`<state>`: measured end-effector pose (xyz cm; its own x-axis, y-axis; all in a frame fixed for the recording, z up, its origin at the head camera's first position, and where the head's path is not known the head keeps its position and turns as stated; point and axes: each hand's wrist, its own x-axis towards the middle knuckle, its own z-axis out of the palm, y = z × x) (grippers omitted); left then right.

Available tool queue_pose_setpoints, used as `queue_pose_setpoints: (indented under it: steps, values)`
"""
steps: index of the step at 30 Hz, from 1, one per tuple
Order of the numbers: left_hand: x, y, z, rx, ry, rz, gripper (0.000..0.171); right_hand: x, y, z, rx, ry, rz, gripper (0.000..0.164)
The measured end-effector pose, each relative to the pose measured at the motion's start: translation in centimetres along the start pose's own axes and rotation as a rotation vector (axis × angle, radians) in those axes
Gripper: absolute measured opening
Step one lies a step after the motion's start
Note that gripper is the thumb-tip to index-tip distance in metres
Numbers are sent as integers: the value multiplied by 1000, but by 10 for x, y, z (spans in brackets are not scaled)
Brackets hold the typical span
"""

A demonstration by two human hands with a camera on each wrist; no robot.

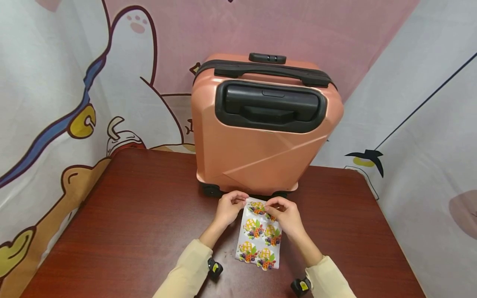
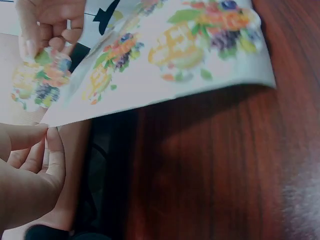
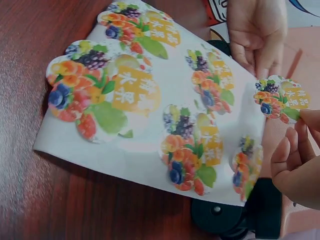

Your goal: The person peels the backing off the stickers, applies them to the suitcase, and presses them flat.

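Note:
My left hand point(image 1: 229, 209) pinches the top left corner of a white sticker sheet point(image 1: 239, 248) between thumb and finger, as the left wrist view point(image 2: 32, 170) also shows. Printed on the sheet are several scalloped stickers point(image 3: 97, 95) with colourful fruit and orange patches of lettering. At the upper end, my right hand point(image 1: 285, 217) pinches one fruit sticker point(image 3: 281, 100) by its edge. That sticker stands off the sheet in both wrist views. The sheet bows, its near end curled toward the body.
A salmon-pink hard-shell suitcase point(image 1: 257, 157) with black handles stands upright on the brown wooden table point(image 1: 141, 231), just beyond the hands. Cartoon-printed cloth point(image 1: 290, 33) hangs behind and at both sides. A black wrist camera point(image 1: 215, 268) sits at the left cuff, another point(image 1: 300, 286) at the right.

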<state>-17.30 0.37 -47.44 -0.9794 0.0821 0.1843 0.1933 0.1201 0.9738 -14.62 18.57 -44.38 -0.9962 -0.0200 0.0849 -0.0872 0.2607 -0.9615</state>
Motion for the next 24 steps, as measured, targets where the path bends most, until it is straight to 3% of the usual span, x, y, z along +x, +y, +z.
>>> queue_pose_setpoints:
  steps: [11, 24]
  values:
    - [-1, -20, 5, 135, 56, -70, 14, 0, 6, -19, 51, 39, 18, 9]
    - [3, -34, 5, 259, 26, -90, 11, -2, 11, -21, 56, 65, 64, 11]
